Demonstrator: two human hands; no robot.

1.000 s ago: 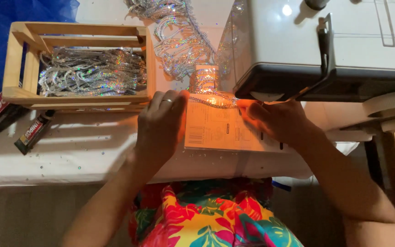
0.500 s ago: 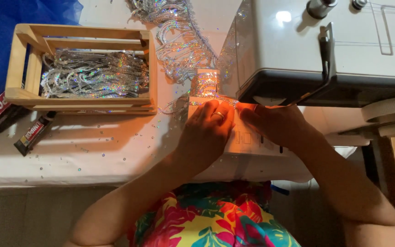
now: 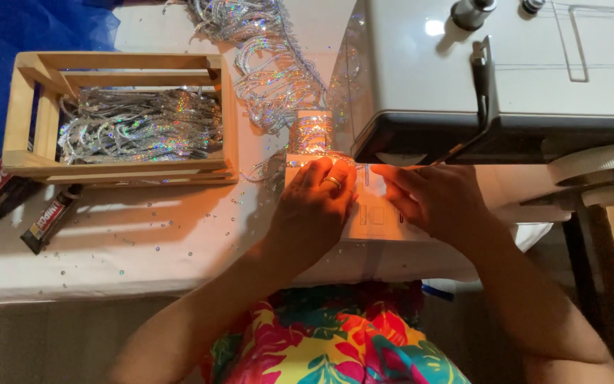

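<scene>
Hemmed in ahead by sewing machine head; blocked left by wooden crate and sequin fringe trim. Open counter beside left hand.

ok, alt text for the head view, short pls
Both hands, left hand and right hand, press flat on a sewing machine bed, feeding holographic silver fringe trim. A wooden crate of the same trim sits to the left on the white table.

White table carries 1 wooden crate, 1 sewing machine (grey), scattered sequins.
</scene>
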